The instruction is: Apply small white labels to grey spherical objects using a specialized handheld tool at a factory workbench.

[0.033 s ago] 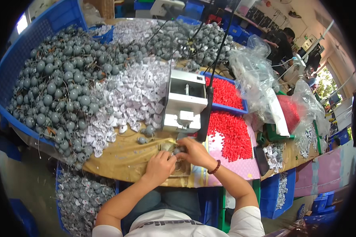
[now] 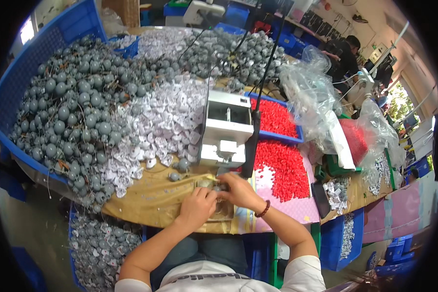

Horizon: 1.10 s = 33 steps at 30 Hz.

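Hundreds of grey balls (image 2: pixel 63 112) heap left of my hands, white machine (image 2: pixel 226 129) just ahead; left hand (image 2: pixel 197 207) and right hand (image 2: pixel 238 191) pinch one small grey part (image 2: pixel 218 187) together, probably mid-assembly, needing careful alignment next

A heap of small white paper labels (image 2: pixel 165 124) lay spread over the middle of the brown worktable (image 2: pixel 146 202), between the pile of grey balls and the white machine, some touching the balls. More of the same white tags (image 2: pixel 163 41) lay at the far edge of the table. Crumpled clear plastic bags (image 2: pixel 309 92) stood to the right of the machine; one further right held red pieces (image 2: pixel 355 138). A flat white rectangular card or packet (image 2: pixel 343 146) leaned between them. Small white tags (image 2: pixel 337 190) lay at the table's right end, and others filled a blue bin (image 2: pixel 346 233) below it.
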{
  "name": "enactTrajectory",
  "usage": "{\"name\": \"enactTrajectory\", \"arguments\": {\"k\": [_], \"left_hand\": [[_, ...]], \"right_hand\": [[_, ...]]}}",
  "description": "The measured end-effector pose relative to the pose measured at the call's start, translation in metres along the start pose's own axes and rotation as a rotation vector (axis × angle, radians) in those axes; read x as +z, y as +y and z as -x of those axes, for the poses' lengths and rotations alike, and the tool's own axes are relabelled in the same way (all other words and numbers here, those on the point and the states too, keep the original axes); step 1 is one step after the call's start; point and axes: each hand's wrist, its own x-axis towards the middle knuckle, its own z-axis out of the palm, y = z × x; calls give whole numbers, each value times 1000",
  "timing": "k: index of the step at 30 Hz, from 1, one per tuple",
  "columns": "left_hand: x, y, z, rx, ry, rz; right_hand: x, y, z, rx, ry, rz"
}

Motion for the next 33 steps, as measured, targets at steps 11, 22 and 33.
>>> {"name": "enactTrajectory", "arguments": {"k": [11, 22, 33], "left_hand": [[13, 1, -6, 39, 87, -129], [13, 1, -2, -22, 73, -73], [16, 2, -5, -84, 51, -49]], "right_hand": [[-24, 85, -40, -44, 868, 92], [-46, 28, -41, -77, 999, -775], [-89, -59, -106, -348, 706, -877]]}}
